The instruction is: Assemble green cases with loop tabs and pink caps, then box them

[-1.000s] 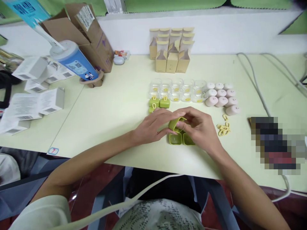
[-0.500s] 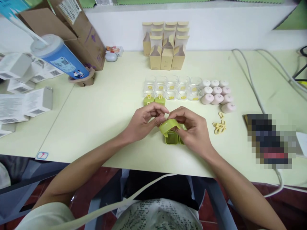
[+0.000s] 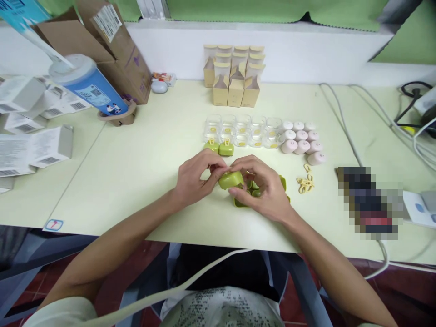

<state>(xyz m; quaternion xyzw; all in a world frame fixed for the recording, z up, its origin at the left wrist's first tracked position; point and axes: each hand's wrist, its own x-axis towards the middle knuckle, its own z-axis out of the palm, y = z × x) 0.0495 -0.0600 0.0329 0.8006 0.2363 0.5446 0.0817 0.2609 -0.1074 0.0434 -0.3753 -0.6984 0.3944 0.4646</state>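
Observation:
A small green plastic cap [image 3: 230,180] is held above the table between both hands, its rounded outer side facing left. My right hand [image 3: 264,186] grips it with thumb below and fingers above. My left hand [image 3: 200,177] is closed in a pinch at the cap's upper edge; whatever lies between its fingertips is hidden. Under and behind my right hand, several more green caps [image 3: 283,182] rest on the table, partly covered. Just beyond my left hand stand two green caps [image 3: 226,149] with yellow loops on top. Loose yellow loops [image 3: 305,184] lie in a small heap to the right.
Clear cups [image 3: 243,125] with yellow labels stand in rows beyond the hands, beside pale pink pieces [image 3: 302,146]. Open cardboard boxes [image 3: 235,93] line the wall. A blue cup [image 3: 98,88] leans at left near white boxes [image 3: 51,145]. A pixelated device [image 3: 368,200] lies right.
The green cap has turned and shifted slightly left, its hollow side now facing my right palm. My left fingertips have closed together at its edge. The view has tilted slightly upward.

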